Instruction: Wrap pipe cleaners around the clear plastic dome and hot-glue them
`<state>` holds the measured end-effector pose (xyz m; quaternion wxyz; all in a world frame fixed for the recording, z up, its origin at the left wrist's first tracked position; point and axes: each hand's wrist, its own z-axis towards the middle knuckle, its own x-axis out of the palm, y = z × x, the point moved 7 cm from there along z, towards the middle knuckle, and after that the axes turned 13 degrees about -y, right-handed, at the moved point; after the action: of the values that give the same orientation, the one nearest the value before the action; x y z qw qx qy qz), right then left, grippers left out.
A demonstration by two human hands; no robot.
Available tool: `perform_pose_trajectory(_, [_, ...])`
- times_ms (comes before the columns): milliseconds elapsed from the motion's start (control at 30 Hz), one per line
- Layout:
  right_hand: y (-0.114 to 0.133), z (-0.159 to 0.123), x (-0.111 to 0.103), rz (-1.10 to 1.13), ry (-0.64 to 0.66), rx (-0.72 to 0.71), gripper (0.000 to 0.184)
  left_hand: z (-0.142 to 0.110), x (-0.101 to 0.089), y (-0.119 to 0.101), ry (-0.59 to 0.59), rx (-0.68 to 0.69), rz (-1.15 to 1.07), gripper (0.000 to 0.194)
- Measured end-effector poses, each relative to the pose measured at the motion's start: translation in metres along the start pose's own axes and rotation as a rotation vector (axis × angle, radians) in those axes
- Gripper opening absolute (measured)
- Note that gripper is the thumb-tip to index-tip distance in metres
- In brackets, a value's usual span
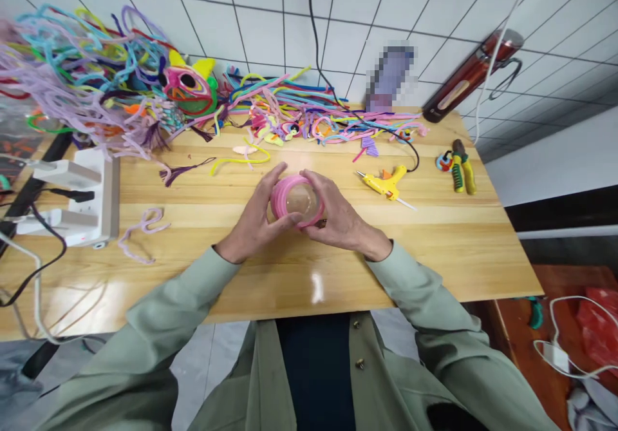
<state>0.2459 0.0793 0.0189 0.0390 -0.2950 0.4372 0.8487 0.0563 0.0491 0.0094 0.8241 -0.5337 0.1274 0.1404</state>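
Between my two hands is a pink, round, cup-like container (279, 199) with a ringed side. Its open mouth is tilted toward me, and a see-through or pale inside shows; I cannot tell its exact material. My left hand (259, 215) curls around its left side, the thumb lying across the near rim. Around the right side wraps my right hand (337, 215), with fingers at the far rim and thumb side low. A small dark bit shows beside the right thumb. To the right lies a yellow hot glue gun (386, 183) with a glue stick poking out.
Pipe cleaners (96, 76) heap at the back left, near a colourful mask (189, 83). More craft pieces (290, 125) line the wall. A white power strip (94, 199) stands left. Pliers (462, 168) and a red thermos (470, 76) are right. A lilac pipe cleaner (140, 232) lies left.
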Motion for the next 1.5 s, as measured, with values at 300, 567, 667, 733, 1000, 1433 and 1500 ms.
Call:
perform_pose_trajectory(300, [-0.009, -0.006, 0.007, -0.014, 0.089, 0.024, 0.108, 0.003, -0.001, 0.022, 0.006, 0.045, -0.022, 0.098])
perform_pose_trajectory(567, [-0.009, -0.008, -0.005, -0.041, 0.077, 0.084, 0.100, -0.005, 0.000, 0.012, -0.038, 0.166, 0.108, 0.108])
perform_pose_trajectory(667, [-0.007, -0.008, -0.008, -0.048, 0.088, 0.083, 0.099, -0.006, 0.003, 0.007, 0.006, 0.223, 0.116, 0.098])
perform_pose_trajectory(733, [-0.005, -0.009, -0.012, -0.043, 0.073, 0.098, 0.096, -0.007, 0.003, 0.007, 0.026, 0.220, 0.109, 0.092])
perform_pose_trajectory(1000, [0.004, -0.004, -0.028, -0.040, -0.283, 0.035, 0.019, -0.014, 0.004, 0.005, -0.084, 0.231, 0.170, 0.101])
perform_pose_trajectory(1433, [0.015, -0.002, -0.021, -0.040, -0.313, 0.048, 0.009, -0.018, 0.002, 0.003, -0.056, -0.281, -0.139, 0.045])
perform_pose_trajectory(1500, [0.015, -0.002, -0.019, -0.022, -0.296, 0.075, 0.009, -0.018, 0.001, 0.007, -0.053, -0.333, -0.147, 0.053])
